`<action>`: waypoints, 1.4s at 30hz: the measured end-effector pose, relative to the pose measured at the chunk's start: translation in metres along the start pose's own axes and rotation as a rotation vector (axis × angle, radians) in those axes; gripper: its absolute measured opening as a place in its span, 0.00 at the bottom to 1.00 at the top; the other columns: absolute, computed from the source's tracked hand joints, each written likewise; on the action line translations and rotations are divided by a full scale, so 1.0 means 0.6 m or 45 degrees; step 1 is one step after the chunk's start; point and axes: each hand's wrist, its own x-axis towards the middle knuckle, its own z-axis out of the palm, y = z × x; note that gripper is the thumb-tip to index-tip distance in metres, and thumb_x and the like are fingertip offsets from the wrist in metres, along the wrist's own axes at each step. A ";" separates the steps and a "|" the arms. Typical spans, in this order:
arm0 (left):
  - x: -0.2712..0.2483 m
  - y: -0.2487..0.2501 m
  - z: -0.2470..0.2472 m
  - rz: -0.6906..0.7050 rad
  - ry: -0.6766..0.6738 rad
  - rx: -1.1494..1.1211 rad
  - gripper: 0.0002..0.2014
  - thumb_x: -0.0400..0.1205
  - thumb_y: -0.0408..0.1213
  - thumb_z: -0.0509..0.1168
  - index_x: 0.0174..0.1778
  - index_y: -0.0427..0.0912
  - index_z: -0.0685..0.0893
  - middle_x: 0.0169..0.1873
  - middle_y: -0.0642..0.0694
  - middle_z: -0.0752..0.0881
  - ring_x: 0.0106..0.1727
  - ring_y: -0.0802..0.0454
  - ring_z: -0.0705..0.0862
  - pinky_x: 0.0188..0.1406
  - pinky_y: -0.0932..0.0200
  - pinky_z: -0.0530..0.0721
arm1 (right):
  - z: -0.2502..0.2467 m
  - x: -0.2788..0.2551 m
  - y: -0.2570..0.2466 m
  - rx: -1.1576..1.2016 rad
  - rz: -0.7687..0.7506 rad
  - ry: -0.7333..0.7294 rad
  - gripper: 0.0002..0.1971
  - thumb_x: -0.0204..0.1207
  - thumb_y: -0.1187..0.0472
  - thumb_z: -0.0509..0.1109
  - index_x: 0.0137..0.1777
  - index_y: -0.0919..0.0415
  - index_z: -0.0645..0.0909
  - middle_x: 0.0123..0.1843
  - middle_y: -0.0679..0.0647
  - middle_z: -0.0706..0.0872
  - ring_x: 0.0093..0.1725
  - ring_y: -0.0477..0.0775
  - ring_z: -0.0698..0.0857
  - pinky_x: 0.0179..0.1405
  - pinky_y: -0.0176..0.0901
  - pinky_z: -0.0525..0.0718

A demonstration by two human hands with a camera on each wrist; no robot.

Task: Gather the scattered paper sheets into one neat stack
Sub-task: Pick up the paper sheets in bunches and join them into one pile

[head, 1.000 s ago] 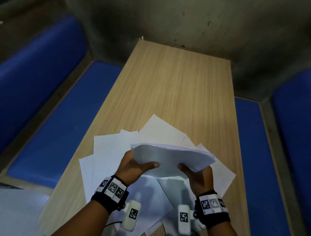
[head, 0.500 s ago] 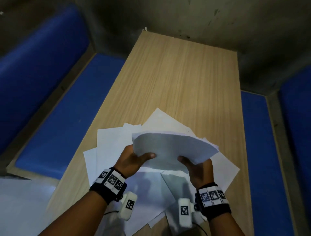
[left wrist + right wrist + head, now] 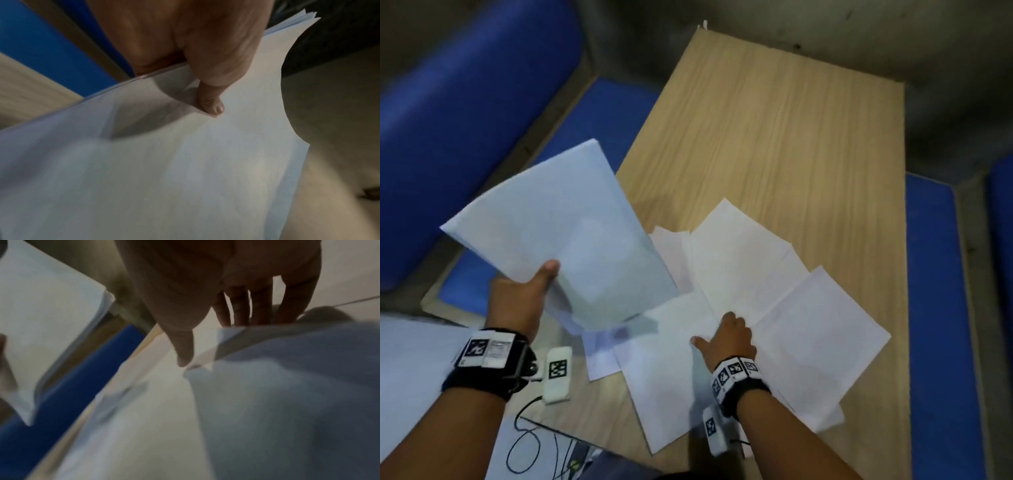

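Held stack (image 3: 558, 236) left, above table (image 3: 791, 137) edge; loose sheets (image 3: 774, 308) right, seemingly overlapping.

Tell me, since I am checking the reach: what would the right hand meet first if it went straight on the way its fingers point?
Probably the loose paper sheets on the table; the right hand already rests on them.

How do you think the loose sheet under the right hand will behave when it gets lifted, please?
Probably floppy: the loose sheet is thin and already curls at the right hand. Likely to slide, since it overlaps other sheets on the smooth table. Light, as the stack needs just the left hand.
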 end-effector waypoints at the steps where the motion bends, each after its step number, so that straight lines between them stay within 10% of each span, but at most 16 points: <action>1: -0.001 -0.005 -0.009 -0.034 0.018 -0.021 0.21 0.80 0.36 0.73 0.68 0.30 0.83 0.59 0.42 0.85 0.60 0.49 0.84 0.57 0.61 0.75 | 0.002 0.001 -0.004 -0.008 0.018 -0.004 0.43 0.63 0.38 0.76 0.72 0.58 0.64 0.66 0.57 0.79 0.68 0.61 0.77 0.61 0.59 0.78; 7: -0.009 -0.020 -0.039 -0.132 0.083 -0.028 0.21 0.81 0.36 0.72 0.67 0.29 0.81 0.57 0.42 0.84 0.58 0.49 0.82 0.59 0.59 0.74 | -0.007 0.010 0.000 0.307 -0.087 -0.031 0.08 0.73 0.61 0.74 0.43 0.61 0.77 0.42 0.53 0.86 0.42 0.57 0.85 0.47 0.50 0.89; 12: -0.006 -0.027 -0.055 -0.194 0.104 -0.063 0.24 0.81 0.37 0.73 0.70 0.29 0.79 0.62 0.40 0.84 0.61 0.47 0.82 0.61 0.59 0.74 | -0.043 0.016 -0.040 0.603 -0.114 -0.039 0.12 0.71 0.61 0.77 0.45 0.67 0.79 0.36 0.49 0.81 0.32 0.48 0.80 0.26 0.38 0.78; 23: 0.003 -0.041 -0.077 -0.271 0.103 -0.024 0.25 0.81 0.37 0.73 0.72 0.31 0.79 0.63 0.40 0.84 0.61 0.48 0.81 0.65 0.54 0.73 | -0.010 0.073 -0.155 0.240 0.029 0.070 0.34 0.66 0.54 0.82 0.67 0.66 0.71 0.67 0.63 0.78 0.68 0.65 0.78 0.66 0.54 0.80; 31: 0.009 -0.058 -0.073 -0.327 0.074 0.012 0.26 0.79 0.41 0.74 0.69 0.30 0.81 0.63 0.36 0.85 0.65 0.39 0.83 0.68 0.46 0.75 | -0.031 0.079 -0.147 0.636 0.050 0.063 0.10 0.71 0.63 0.75 0.44 0.64 0.76 0.50 0.62 0.87 0.46 0.63 0.87 0.46 0.51 0.89; 38: 0.013 -0.071 -0.051 -0.426 0.080 0.069 0.34 0.77 0.50 0.75 0.62 0.19 0.81 0.58 0.18 0.84 0.60 0.22 0.83 0.66 0.28 0.75 | -0.119 0.096 -0.066 1.170 0.399 0.390 0.37 0.68 0.65 0.81 0.75 0.66 0.69 0.68 0.65 0.82 0.58 0.61 0.84 0.61 0.49 0.81; 42: 0.016 -0.085 -0.035 -0.458 0.052 0.091 0.41 0.75 0.55 0.75 0.63 0.16 0.79 0.61 0.14 0.79 0.62 0.17 0.80 0.64 0.22 0.71 | -0.125 0.120 -0.028 1.297 0.636 0.336 0.36 0.69 0.66 0.78 0.75 0.68 0.66 0.69 0.63 0.79 0.58 0.58 0.79 0.66 0.51 0.78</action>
